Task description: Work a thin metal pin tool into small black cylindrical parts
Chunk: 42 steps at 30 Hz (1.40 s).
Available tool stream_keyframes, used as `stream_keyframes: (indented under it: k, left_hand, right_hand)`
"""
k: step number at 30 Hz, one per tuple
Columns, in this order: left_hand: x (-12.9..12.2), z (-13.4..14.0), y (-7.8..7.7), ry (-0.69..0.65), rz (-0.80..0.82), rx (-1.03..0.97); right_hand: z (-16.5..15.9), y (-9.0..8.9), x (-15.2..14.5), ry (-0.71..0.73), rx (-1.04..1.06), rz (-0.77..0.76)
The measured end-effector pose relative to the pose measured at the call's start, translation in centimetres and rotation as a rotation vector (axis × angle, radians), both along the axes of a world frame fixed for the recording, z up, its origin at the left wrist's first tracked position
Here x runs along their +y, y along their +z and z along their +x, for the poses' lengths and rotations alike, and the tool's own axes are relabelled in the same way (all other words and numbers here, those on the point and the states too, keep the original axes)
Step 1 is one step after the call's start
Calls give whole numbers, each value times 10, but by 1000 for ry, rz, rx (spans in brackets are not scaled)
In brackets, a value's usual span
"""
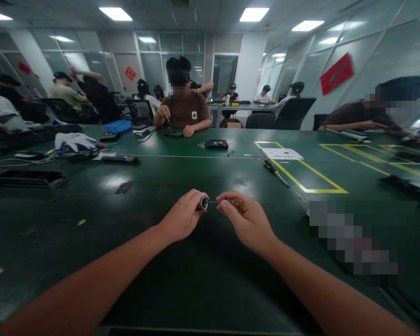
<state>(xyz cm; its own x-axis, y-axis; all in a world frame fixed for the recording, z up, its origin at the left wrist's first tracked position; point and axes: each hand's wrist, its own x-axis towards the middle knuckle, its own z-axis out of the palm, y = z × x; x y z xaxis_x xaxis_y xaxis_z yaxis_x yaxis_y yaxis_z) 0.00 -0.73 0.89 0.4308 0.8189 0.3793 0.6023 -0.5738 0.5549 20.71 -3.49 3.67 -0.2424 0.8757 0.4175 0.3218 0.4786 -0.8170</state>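
Observation:
My left hand [182, 217] is closed around a short dark tube [203, 203] whose round, shiny-rimmed end faces right. Its other end is hidden in my palm. Between the thumb and fingers of my right hand [250, 219] is a small screwdriver [235, 202] with a translucent amber handle. The thin metal shaft points left at the tube's round end; whether the tip touches it I cannot tell. Both hands are just above the green table [203, 280], over its near middle.
A yellow-and-black screwdriver [276, 172] lies beyond my right hand, by a paper sheet [283, 154] and yellow tape outlines. White gloves [75, 141], a blue tray [118, 126] and a dark pen-like tool [121, 159] are left. Opposite, a person [184, 109] works on a board.

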Motion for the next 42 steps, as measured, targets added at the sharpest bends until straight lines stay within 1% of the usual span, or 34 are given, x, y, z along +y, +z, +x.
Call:
stream_keyframes:
  k: [7, 10, 13, 16, 18, 19, 21, 23, 26, 27, 28, 29, 30, 32, 35, 36, 37, 38, 39, 41, 42]
  left_hand:
    - [-3, 1, 2, 25, -30, 21]
    - [-3, -1, 2, 28, -33, 1]
    - [-3, 0, 2, 31, -48, -1]
    - [-3, 1, 2, 39, -55, 43]
    - [-2, 1, 2, 43, -44, 84]
    - [-2, 1, 1, 47, -36, 101]
    - [-2, 1, 0, 58, -29, 121]
    - [-3, 0, 0, 73, -22, 119]
    - [-3, 0, 1, 99, -11, 113]
    - [-4, 0, 1, 104, -10, 118]
    - [-4, 0, 1, 107, -14, 124]
    - [-4, 1, 2, 108, -19, 132]
    - [-4, 1, 2, 107, -26, 141]
    - [-5, 1, 1, 106, -38, 161]
    - [-4, 0, 0, 107, -32, 199]
    - [-4, 0, 0, 108, -23, 206]
    - [-3, 0, 0, 109, -15, 207]
    - [-3, -1, 0, 112, -10, 201]
    - [-3, -1, -1, 117, -9, 189]
    - [-3, -1, 0, 129, -11, 160]
    - [-3, -1, 0, 134, -9, 150]
  right_hand:
    - [0, -1, 2, 9, 4, -46]
    - [1, 0, 1, -28, 0, -50]
    - [0, 5, -2, -41, -125, 65]
    - [-2, 8, -7, 23, -285, 210]
    - [-3, 9, -9, 77, -343, 258]
    - [-3, 9, -10, 93, -350, 259]
    - [-4, 8, -8, 80, -306, 199]
    - [-4, 5, -3, 37, -170, 56]
    - [-4, -2, 11, 0, 201, -244]
    - [-4, -4, 15, -19, 332, -323]
    - [-3, -7, 19, -20, 418, -384]
    - [-3, -8, 22, -18, 458, -418]
    - [-3, -9, 23, -14, 453, -420]
    - [-3, -9, 21, 5, 316, -341]
    - [-2, -5, 9, 52, -46, -78]
    - [-2, -4, 6, 75, -131, 1]
    - [-2, -2, 3, 91, -179, 48]
    - [-2, -2, 2, 94, -186, 54]
    - [-2, -2, 3, 92, -148, 23]
    - [-3, -5, 9, 71, 41, -137]
    - [-3, -7, 13, 66, 192, -231]
